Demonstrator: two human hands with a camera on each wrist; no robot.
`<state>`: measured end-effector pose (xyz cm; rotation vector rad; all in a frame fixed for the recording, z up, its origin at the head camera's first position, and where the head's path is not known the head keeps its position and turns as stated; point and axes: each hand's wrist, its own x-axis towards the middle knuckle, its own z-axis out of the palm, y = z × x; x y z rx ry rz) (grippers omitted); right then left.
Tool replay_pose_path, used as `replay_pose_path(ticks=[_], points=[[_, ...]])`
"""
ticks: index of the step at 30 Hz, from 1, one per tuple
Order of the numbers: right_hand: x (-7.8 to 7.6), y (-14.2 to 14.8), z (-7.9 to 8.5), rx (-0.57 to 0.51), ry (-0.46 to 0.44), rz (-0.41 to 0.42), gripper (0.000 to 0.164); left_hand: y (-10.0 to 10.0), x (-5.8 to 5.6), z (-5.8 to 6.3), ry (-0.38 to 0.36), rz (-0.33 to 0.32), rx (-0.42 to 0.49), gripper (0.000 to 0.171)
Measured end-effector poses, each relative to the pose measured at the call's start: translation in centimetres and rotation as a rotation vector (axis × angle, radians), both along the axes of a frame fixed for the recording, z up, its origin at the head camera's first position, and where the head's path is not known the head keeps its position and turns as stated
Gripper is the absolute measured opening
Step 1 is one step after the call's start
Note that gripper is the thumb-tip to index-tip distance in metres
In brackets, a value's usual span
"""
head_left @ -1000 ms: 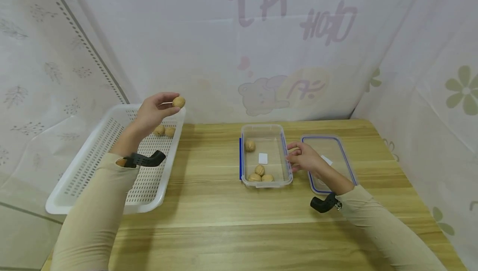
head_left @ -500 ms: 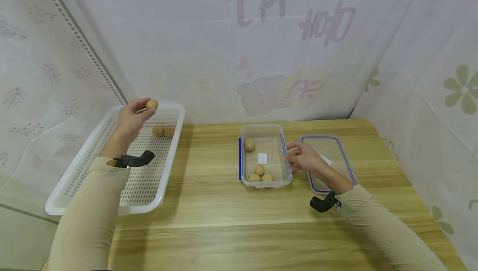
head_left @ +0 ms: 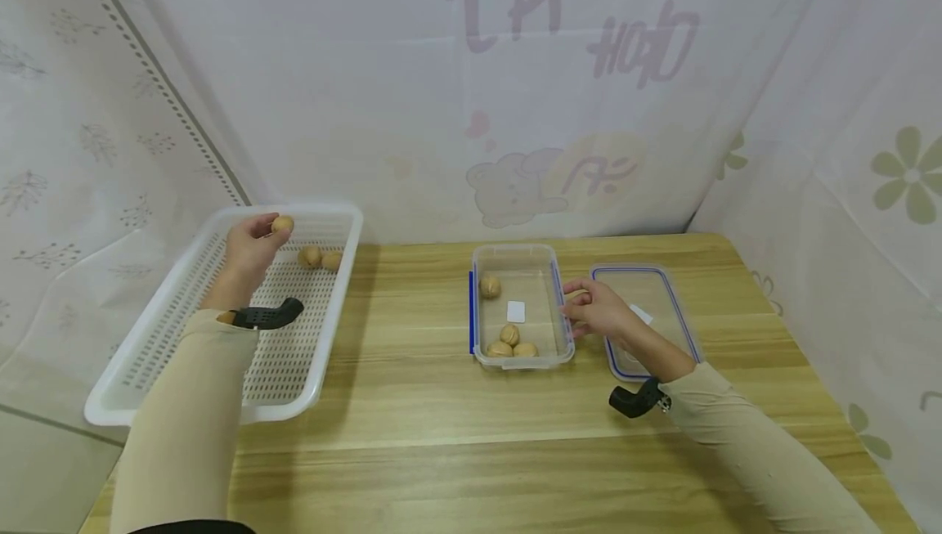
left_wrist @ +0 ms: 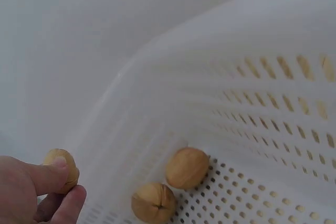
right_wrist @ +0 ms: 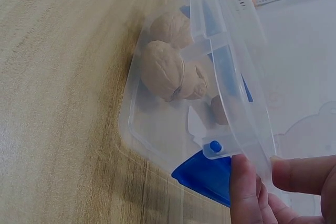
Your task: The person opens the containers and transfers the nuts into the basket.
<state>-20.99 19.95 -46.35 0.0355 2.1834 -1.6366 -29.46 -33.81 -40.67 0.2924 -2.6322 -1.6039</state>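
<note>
My left hand (head_left: 247,254) pinches a walnut (head_left: 283,224) between thumb and fingers, over the far part of a white perforated basket (head_left: 334,329). Two more walnuts lie together on the basket floor; one of these walnuts (left_wrist: 187,168) shows clearly in the left wrist view. With thumb and fingers my right hand (head_left: 599,309) grips the right side wall of a clear plastic food container (head_left: 540,272). Inside it are several walnuts: a single walnut (head_left: 490,287) near the far left, the others grouped at the near end. A white label (head_left: 516,311) sits mid-floor.
A clear lid (head_left: 640,289) with a blue seal lies flat right of the container, partly under my right forearm. A blue side flap (head_left: 472,313) hangs on the container's left. Everything stands on a wooden table (head_left: 412,403), with printed curtains (head_left: 412,109) behind and at both sides.
My left hand has moved left and then down with the walnut, from above the basket's far right corner to lower over its far part. The right hand and container stay put.
</note>
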Motion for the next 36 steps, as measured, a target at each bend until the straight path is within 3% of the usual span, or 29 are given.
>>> replay_pose_path(ticks=[5,16,24,29,36], points=[[-0.1,0.0,-0.1,0.003,0.000,-0.004,0.043,-0.5,0.1,-0.9,-0.028,0.040,-0.017,0.056],[0.0,-0.1,-0.2,0.006,-0.007,-0.004,0.042,-1.9,0.3,-3.8,-0.086,0.069,-0.145,0.052],[0.0,-0.1,0.0,-0.006,0.001,0.011,0.044,-1.8,0.4,-4.8,-0.111,0.084,-0.176,0.052],[-0.1,-0.1,-0.1,-0.004,0.002,0.008,0.044,-1.6,0.0,-5.4,-0.090,0.090,-0.202,0.052],[-0.1,0.0,-0.1,-0.003,0.001,-0.001,0.044,-0.9,-0.5,-6.0,-0.073,0.162,-0.196,0.049]])
